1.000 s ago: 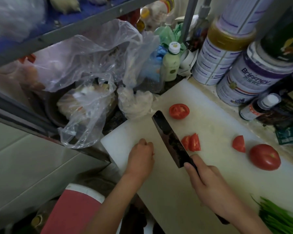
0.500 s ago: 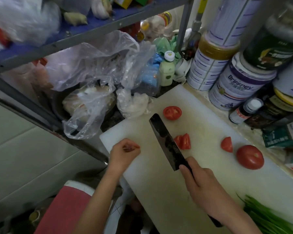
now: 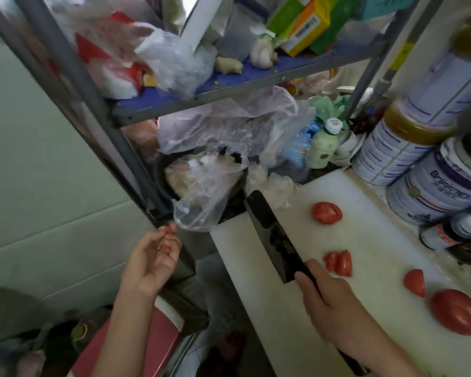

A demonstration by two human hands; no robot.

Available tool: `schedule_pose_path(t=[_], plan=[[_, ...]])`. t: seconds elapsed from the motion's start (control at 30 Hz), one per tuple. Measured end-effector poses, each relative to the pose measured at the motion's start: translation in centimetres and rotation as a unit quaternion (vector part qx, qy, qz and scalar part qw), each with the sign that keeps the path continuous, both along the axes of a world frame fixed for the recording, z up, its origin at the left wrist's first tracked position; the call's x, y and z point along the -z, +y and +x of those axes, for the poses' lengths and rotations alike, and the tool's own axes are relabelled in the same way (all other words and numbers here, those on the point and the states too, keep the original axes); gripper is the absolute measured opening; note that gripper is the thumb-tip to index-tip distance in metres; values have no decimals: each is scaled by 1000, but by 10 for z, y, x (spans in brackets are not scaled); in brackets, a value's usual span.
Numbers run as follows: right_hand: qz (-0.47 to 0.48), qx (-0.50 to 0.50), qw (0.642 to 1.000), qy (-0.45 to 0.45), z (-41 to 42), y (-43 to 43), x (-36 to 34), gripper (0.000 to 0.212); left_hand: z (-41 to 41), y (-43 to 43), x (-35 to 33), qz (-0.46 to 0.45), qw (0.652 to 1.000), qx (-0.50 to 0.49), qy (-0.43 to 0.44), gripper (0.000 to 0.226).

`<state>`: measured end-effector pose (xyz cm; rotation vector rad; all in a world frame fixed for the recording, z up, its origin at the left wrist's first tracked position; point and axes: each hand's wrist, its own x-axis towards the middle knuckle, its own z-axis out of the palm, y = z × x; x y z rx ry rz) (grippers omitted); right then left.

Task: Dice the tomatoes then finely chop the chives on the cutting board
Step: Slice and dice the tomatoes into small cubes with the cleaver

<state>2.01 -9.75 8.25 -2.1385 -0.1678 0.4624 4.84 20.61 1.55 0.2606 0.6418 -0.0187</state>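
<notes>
On white plastic cutting board (image 3: 365, 240): whole red tomato (image 3: 457, 311), cut tomato half (image 3: 326, 212), few red wedges (image 3: 339, 263), nothing diced yet. Left of board, left hand (image 3: 152, 262) pinching small red tomato scrap (image 3: 166, 239) at fingertips; right hand (image 3: 329, 308) clamped round dark cleaver (image 3: 272, 235) handle. Dicing barely begun; chives out of view.

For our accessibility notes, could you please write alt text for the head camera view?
A person's right hand grips a dark cleaver over a white cutting board bearing a whole tomato, a tomato half and cut wedges; the left hand, beside the board, holds a small red piece.

Plastic bags (image 3: 223, 131), 3 tins (image 3: 441, 186), green btl (image 3: 324, 148)
</notes>
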Motion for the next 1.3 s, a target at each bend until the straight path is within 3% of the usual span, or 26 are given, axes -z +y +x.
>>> schedule_pose_path(t=[0.13,0.2,0.27,0.5,0.67,0.73,0.83,0.97,1.1,1.2,1.3], plan=[[1,11,1000,-15,13,12,-9,22,14,10,-38,3,1000,21,-21,70],[8,19,1000,-18,20,17,-15,26,27,4,-64,43,995,85,-35,45],[4,24,999,-28,26,20,-21,25,51,-11,-81,126,980,152,6,14],[3,79,997,11,37,21,-33,23,127,-33,-55,249,908,310,130,17],[-17,96,995,20,43,22,-35,23,156,-17,-60,358,918,147,84,35],[-12,106,994,32,47,23,-35,23,161,-9,-59,440,884,135,75,43],[-16,102,994,42,53,27,-35,23,164,-8,-55,523,838,121,98,32],[-8,92,995,44,60,31,-35,21,176,-13,-55,447,876,139,118,40],[-4,90,995,51,63,35,-35,20,195,-22,-68,412,887,161,133,40],[-10,93,994,54,63,34,-33,21,201,-22,-78,472,854,145,163,29],[-28,93,994,48,62,29,-32,21,202,-17,-75,532,803,220,156,40]])
